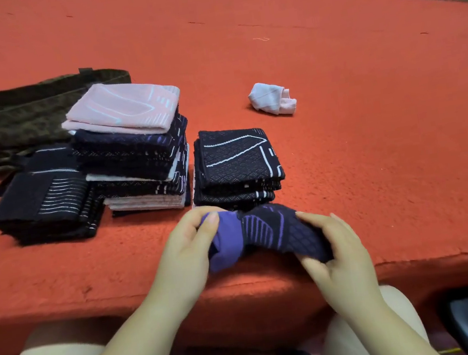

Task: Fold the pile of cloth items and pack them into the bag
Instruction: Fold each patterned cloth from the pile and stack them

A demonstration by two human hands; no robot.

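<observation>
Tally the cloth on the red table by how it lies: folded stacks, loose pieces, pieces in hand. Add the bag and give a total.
Folded stacks: 3
Loose crumpled pieces: 1
Pieces held in both hands: 1
Bags: 1
Total: 6

Your red-covered table (336,104) filled most of the frame. On it lay three folded stacks (141,159) at centre left, a dark bag (10,117) upper left, and a crumpled pale cloth (271,99) right of centre.

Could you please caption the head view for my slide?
Both hands, left hand and right hand, grip a purple-and-navy cloth before folded stacks.
</observation>
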